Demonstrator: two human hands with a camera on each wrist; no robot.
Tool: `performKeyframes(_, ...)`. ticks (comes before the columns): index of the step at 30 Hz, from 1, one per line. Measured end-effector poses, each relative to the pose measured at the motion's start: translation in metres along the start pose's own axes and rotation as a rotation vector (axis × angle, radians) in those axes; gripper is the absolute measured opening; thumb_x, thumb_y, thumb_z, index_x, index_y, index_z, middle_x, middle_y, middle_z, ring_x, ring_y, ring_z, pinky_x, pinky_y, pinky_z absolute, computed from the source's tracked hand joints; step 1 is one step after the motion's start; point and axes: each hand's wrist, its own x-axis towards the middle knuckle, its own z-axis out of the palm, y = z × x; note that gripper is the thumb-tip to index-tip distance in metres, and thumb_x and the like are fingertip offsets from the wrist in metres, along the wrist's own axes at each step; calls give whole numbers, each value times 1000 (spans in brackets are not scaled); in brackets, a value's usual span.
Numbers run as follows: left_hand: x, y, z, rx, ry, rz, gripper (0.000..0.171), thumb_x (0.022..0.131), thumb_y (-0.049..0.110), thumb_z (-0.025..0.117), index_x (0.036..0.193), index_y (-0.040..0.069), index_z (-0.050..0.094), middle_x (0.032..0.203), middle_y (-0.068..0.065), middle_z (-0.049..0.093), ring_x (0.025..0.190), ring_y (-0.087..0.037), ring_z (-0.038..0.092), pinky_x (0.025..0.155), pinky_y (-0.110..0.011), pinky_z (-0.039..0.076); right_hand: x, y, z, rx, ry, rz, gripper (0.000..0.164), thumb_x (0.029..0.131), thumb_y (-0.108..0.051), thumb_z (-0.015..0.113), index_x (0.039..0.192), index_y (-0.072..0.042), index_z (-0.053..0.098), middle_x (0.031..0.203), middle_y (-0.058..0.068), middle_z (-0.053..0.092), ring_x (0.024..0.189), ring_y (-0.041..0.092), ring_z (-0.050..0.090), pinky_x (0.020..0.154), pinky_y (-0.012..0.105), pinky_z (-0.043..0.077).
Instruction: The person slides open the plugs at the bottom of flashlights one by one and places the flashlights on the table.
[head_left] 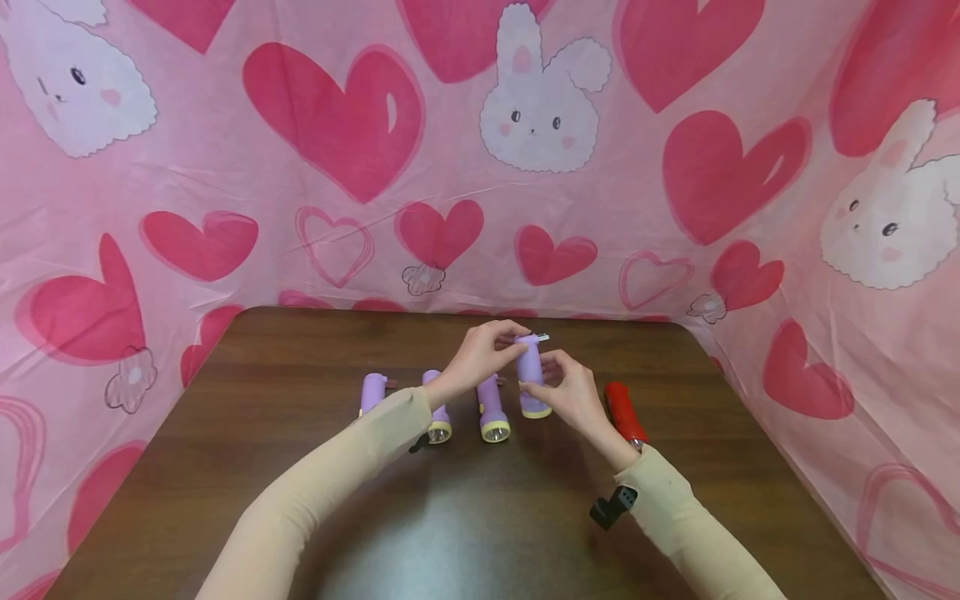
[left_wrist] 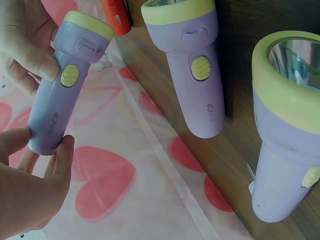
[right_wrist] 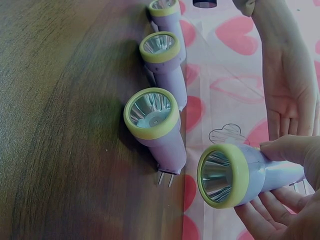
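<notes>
A purple flashlight [head_left: 529,367] with a yellow rim is held above the table, lens end down. My left hand [head_left: 483,354] pinches its tail end between thumb and fingers, near the fold-out plug prongs. Lower down, my right hand [head_left: 573,390] grips the body; its thumb lies beside the yellow switch in the left wrist view. The right wrist view shows the lens of this held flashlight [right_wrist: 225,177] turned toward the camera. Three more purple flashlights, among them one [head_left: 492,408] close to the held one, lie in a row to its left.
A red flashlight [head_left: 625,412] lies on the table right of my right hand, partly behind the wrist. My left forearm partly covers two purple flashlights, one in the middle [head_left: 437,427] and one leftmost [head_left: 372,392]. Pink heart-patterned cloth [head_left: 450,179] surrounds the brown table [head_left: 420,533].
</notes>
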Motion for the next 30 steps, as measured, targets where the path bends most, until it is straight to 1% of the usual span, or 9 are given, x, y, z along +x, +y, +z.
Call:
performKeyframes(5, 0, -2, 1, 12, 5, -15, 27, 92, 13, 69, 118, 5, 69, 119, -13, 71, 106, -29, 71, 91, -37, 58, 0, 1, 0, 5, -10, 1, 42, 79, -18, 83, 113, -3, 64, 106, 18, 73, 93, 31, 71, 82, 44, 60)
performKeyframes(8, 1, -3, 2, 25, 13, -6, 27, 92, 13, 70, 118, 4, 69, 118, -15, 70, 105, -29, 71, 91, -37, 58, 0, 1, 0, 7, -8, 2, 42, 79, -19, 83, 113, -2, 65, 105, 19, 73, 92, 31, 71, 82, 44, 60)
performKeyframes(15, 1, -3, 3, 37, 24, 3, 28, 91, 12, 71, 117, 3, 70, 116, -17, 68, 104, -29, 71, 91, -35, 58, 0, -1, -1, 5, -33, 53, 44, 81, -23, 82, 116, -5, 64, 108, 16, 73, 94, 29, 71, 81, 42, 61)
performKeyframes(18, 1, -2, 3, 38, 26, 6, 28, 91, 12, 71, 117, 2, 70, 116, -17, 69, 104, -30, 71, 90, -35, 59, 0, -1, -1, 0, -38, 56, 44, 81, -23, 82, 116, -3, 65, 108, 17, 73, 93, 29, 71, 80, 41, 61)
performKeyframes(23, 1, -2, 4, 49, 19, 2, 29, 91, 12, 70, 118, 2, 70, 115, -18, 69, 104, -30, 71, 90, -36, 59, 0, -1, -2, 3, -35, 61, 43, 81, -24, 82, 114, -2, 66, 106, 18, 74, 92, 29, 72, 80, 41, 61)
performKeyframes(30, 4, -6, 5, 58, 11, -15, 30, 92, 13, 70, 119, 2, 69, 117, -18, 68, 104, -30, 72, 89, -35, 59, 1, -2, -3, 9, -51, 80, 43, 81, -24, 82, 115, -1, 67, 108, 19, 74, 92, 29, 73, 81, 41, 61)
